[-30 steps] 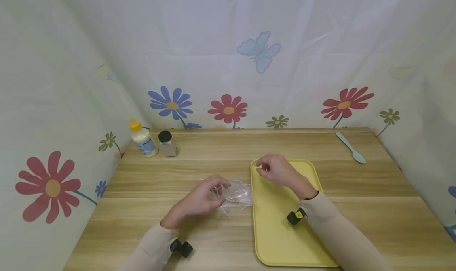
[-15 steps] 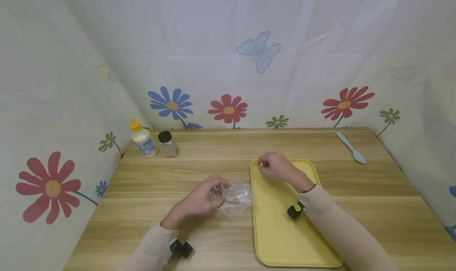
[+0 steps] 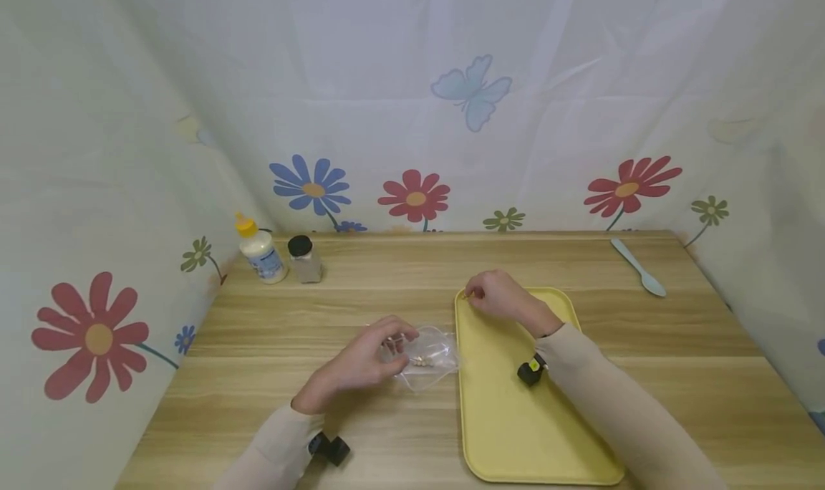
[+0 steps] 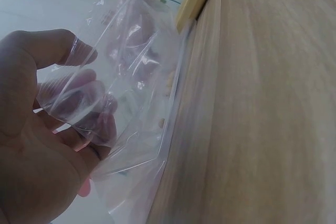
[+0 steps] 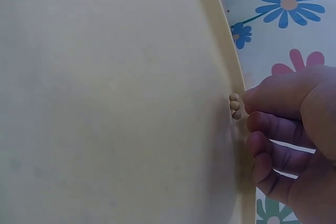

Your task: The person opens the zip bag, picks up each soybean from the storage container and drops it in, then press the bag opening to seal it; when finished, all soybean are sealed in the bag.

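Note:
My left hand (image 3: 370,357) holds the mouth of a clear plastic bag (image 4: 139,64). Its thumb and curled fingers are spread apart, and their tips show through the plastic. Inside the bag lie several small tan beads (image 3: 422,362). At the far left corner of a yellow tray (image 3: 509,433) is my right hand (image 3: 499,294), fingers loosely bent. Just beyond its fingertips, a little cluster of round tan beads (image 5: 235,106) sits against the tray's rim. The right wrist view shows a narrow gap between thumb and forefinger; whether they touch the beads is hard to see.
Toward the back left stand a white bottle with a yellow cap (image 3: 263,255) and a clear jar with a black lid (image 3: 305,259). A pale blue spoon (image 3: 638,267) lies at the back right. Flower-printed curtain (image 3: 361,103) surrounds the wooden table (image 3: 387,261).
My right hand has shifted slightly up toward the tray's far edge, and its thumb and forefinger have come closer together. The left hand and the bag have stayed put.

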Demonstrator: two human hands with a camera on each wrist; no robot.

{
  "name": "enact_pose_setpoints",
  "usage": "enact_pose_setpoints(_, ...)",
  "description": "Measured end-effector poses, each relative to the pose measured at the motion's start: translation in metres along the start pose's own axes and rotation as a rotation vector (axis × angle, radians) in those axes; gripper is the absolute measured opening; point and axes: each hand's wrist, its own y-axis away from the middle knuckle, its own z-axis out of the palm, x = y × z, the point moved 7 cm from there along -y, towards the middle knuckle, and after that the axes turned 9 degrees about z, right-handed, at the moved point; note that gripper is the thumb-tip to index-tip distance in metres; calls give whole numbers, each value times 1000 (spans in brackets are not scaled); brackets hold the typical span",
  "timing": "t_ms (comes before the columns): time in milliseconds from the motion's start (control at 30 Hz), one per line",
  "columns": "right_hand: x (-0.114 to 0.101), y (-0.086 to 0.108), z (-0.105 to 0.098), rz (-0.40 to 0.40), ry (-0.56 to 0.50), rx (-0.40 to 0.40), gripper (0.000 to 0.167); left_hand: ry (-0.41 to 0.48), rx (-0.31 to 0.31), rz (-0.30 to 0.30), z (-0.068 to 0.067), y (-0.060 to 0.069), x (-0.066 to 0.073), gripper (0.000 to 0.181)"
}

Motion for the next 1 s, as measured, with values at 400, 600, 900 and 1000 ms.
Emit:
enact_pose_setpoints(400, 1, -6, 8, 20, 22, -36, 13, 11, -3, -5, 1, -1, 0, 38)
enact_pose_setpoints(600, 1, -7, 10, 28, 9, -48, 13, 2, 0, 4, 1, -1, -2, 37)
enact_pose_setpoints(900, -2, -5, 7, -1, 29, -23, 12, 3, 1, 4, 2, -1, -3, 38)
enact_pose_setpoints(1000, -2, -4, 6, 7, 16, -22, 13, 4, 2, -2, 2, 0, -2, 38)
